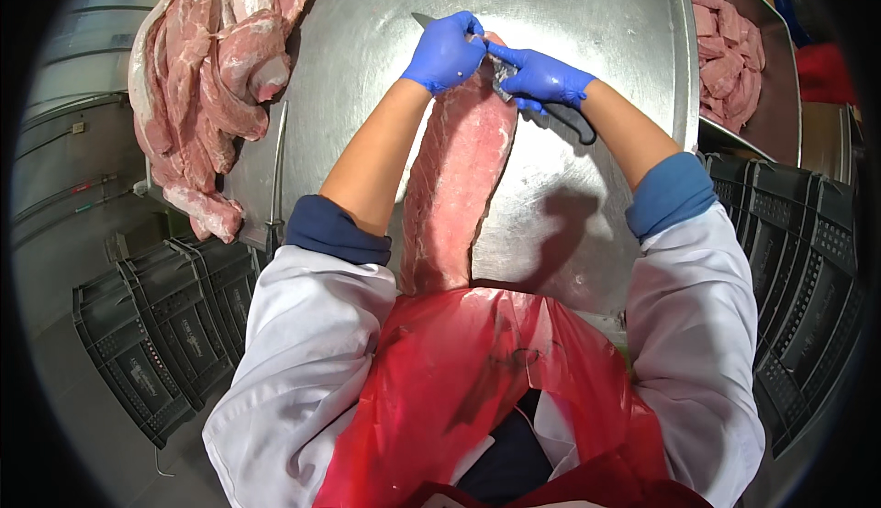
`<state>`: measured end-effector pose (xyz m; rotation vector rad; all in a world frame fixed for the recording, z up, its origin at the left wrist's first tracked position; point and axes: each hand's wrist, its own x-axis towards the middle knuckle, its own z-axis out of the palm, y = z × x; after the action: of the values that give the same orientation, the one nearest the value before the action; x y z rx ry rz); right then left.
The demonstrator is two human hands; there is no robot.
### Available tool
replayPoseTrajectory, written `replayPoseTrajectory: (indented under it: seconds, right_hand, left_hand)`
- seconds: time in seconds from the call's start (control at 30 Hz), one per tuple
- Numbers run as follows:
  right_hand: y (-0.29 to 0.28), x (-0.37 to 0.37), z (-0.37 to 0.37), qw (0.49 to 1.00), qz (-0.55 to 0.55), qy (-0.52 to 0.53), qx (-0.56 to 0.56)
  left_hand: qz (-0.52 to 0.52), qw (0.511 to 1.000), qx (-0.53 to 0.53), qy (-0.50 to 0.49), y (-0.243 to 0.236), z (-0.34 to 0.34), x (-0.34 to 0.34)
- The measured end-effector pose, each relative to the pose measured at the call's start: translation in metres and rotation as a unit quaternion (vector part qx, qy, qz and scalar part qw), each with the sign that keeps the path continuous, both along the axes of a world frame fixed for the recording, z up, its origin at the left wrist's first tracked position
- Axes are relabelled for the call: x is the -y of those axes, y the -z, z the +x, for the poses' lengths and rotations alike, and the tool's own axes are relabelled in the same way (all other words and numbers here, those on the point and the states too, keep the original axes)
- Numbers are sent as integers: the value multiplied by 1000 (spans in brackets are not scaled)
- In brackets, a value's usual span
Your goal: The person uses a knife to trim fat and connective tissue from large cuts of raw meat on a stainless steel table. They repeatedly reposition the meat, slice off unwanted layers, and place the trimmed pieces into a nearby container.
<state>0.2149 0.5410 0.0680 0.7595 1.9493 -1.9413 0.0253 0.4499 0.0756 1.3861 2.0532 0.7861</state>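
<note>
A long slab of pink meat, likely a pork loin (459, 168), lies lengthwise on the metal table (358, 77), its near end against my red apron. At its far end my left hand (447, 52), in a blue glove, is closed with fingertips pinching the meat's edge. My gloved right hand (549, 78) grips a knife by its dark curved handle (574, 122), with the index finger reaching toward the left fingertips. A dark pointed tip (422, 20), apparently the knife's, shows beyond my left hand. Most of the blade is hidden by the hands and meat.
Several large meat pieces (206, 77) are heaped at the table's left edge, beside a long sharpening steel (279, 159). A metal tub (786, 95) of smaller meat pieces stands at the right. Dark plastic crates (156, 334) flank the table, with more crates (789, 242) on the right.
</note>
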Motion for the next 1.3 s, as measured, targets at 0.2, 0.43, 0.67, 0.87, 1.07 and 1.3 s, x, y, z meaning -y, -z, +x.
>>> replayPoseTrajectory:
  seconds: [0.2,0.43,0.67,0.87,1.07,1.3]
  right_hand:
    - [-27,-2,54,991,3,-128,28]
    - [-10,40,-19,996,37,-38,71]
    - [-92,60,104,986,16,-91,142]
    - [-15,66,35,983,-24,179,-35]
    - [20,82,-77,998,-35,37,-26]
    - [-3,88,-15,986,-3,-165,31]
  left_hand:
    - [29,983,165,-71,23,-52,19]
    - [73,979,185,-34,-2,-27,8]
    - [-158,980,-62,-104,33,-155,114]
    - [-207,973,-66,81,42,-91,102]
    - [-158,952,-212,152,-6,-76,90]
    - [-52,958,-251,131,-40,-78,85]
